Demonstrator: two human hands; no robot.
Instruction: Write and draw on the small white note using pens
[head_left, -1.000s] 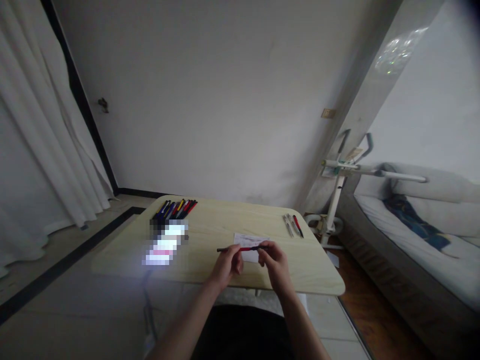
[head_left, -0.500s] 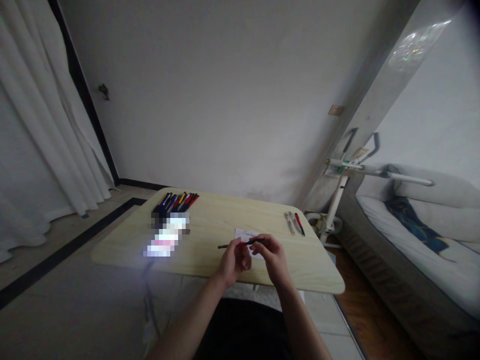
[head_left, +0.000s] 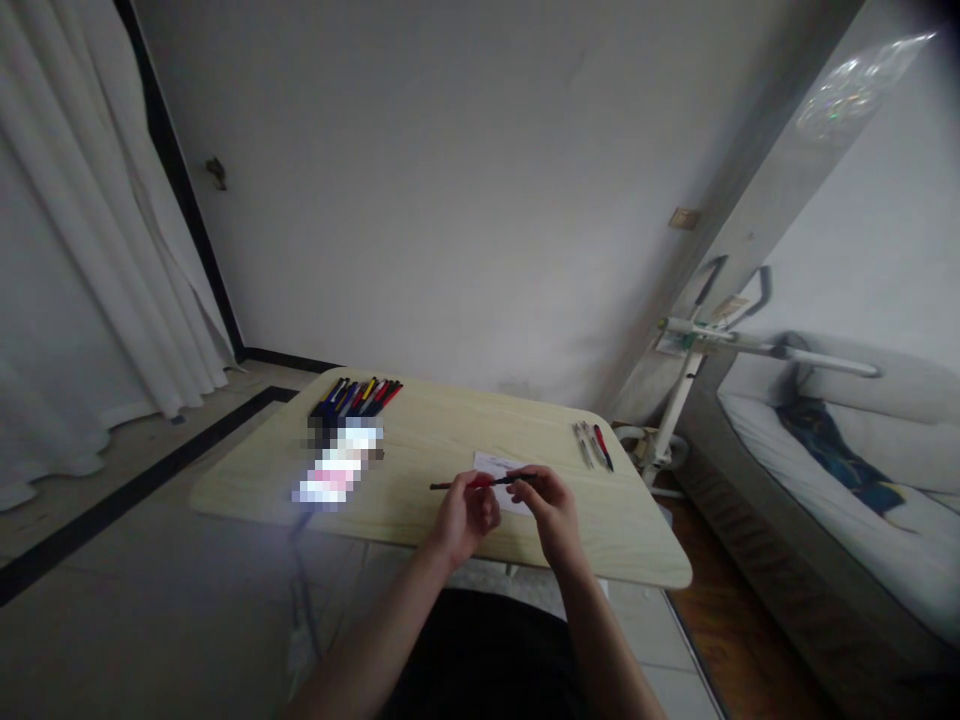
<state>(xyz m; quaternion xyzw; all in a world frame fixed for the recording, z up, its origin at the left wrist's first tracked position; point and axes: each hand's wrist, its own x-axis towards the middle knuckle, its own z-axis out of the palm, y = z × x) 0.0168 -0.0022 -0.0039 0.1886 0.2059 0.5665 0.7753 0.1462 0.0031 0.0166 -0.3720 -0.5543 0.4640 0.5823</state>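
Over the near middle of the table, my left hand (head_left: pixel 463 515) pinches a red and black pen (head_left: pixel 481 480), whose dark end sticks out to the left. My right hand (head_left: pixel 553 508) has its fingers closed on the black section at the pen's right side. Whether that section is still joined to the red part is too small to tell. Both hands are held just above a white paper sheet (head_left: pixel 487 462) with faint print, which they partly cover.
Several pens (head_left: pixel 360 395) lie bunched at the table's far left. A bright pixelated device (head_left: pixel 337 468) is in front of them. Two silvery pens and a red and black pen (head_left: pixel 602 447) lie at the right of the light wooden table (head_left: pixel 442 420). White exercise equipment (head_left: pixel 679 395) stands beyond.
My two hands have moved slightly apart, and more of the pen's red and black middle shows between them. The whole view has shifted a little.
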